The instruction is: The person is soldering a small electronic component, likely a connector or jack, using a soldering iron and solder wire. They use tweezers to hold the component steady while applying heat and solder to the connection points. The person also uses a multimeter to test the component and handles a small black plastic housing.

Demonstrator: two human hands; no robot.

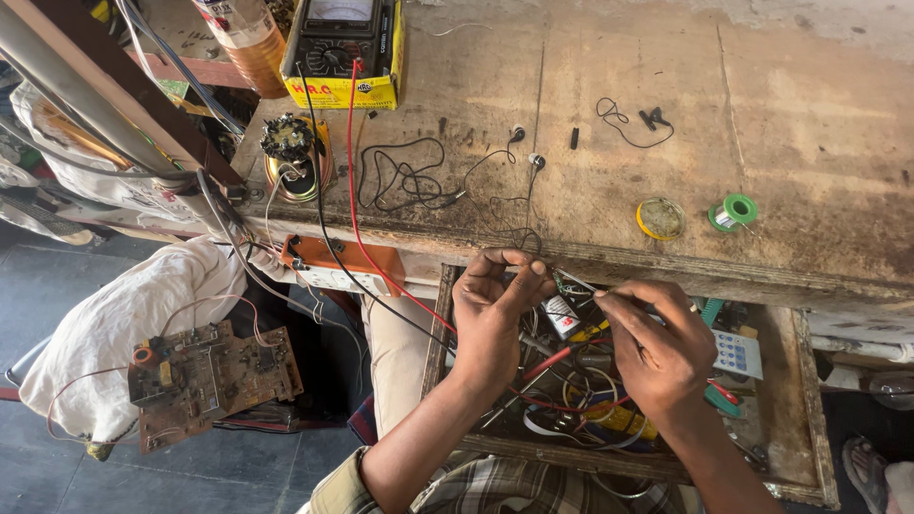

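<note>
Yellow multimeter (345,52) with red and black leads (354,190), green solder spool (734,210), orange box (345,259), plaid sleeve (495,495).

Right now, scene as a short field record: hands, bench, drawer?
left hand: pinching a thin wire at the bench edge
right hand: pinching the same wire's other end
below hands: open drawer of tangled wires and parts
workbench: yellow multimeter, earphones, green solder spool
left of person: bare circuit board on white cloth
</note>
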